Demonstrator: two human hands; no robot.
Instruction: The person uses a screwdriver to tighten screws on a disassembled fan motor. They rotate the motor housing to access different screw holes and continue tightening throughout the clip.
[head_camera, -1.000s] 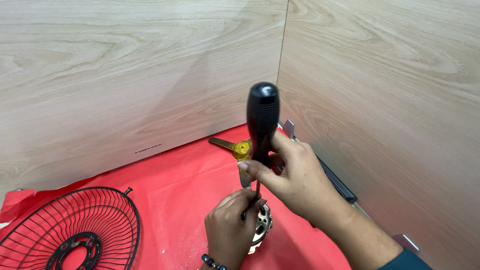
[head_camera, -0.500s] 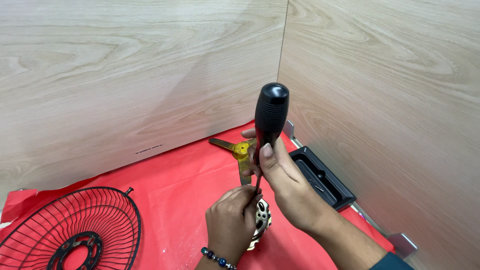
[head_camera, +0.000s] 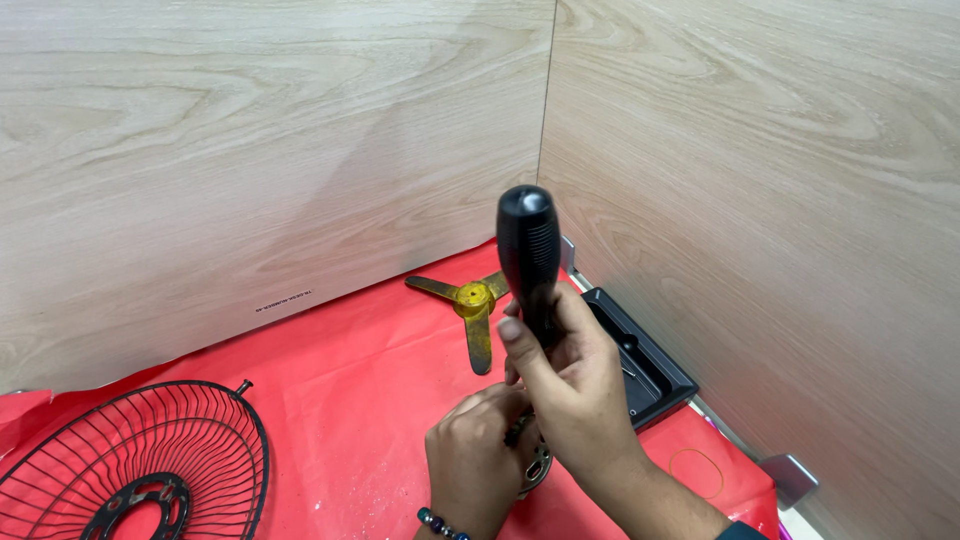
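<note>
Black handle: a ribbed black screwdriver handle (head_camera: 529, 255) stands upright, its shaft hidden behind the hands.
Right hand: the right hand (head_camera: 565, 385) has its fingers wrapped tight around the lower handle, thumb along the side.
Left hand: the left hand (head_camera: 475, 465) is curled closed on a small round metal part (head_camera: 537, 465), mostly covered, only a perforated edge showing.
Wrist: a beaded bracelet (head_camera: 438, 524), cut off by the bottom edge.
Behind: a yellow three-blade fan propeller (head_camera: 473, 305) on the red cloth (head_camera: 340, 390); one blade is partly hidden by the handle.
Right: a black tray (head_camera: 650, 370), contents unclear.
Left: a black wire fan guard (head_camera: 150, 470), cropped.
</note>
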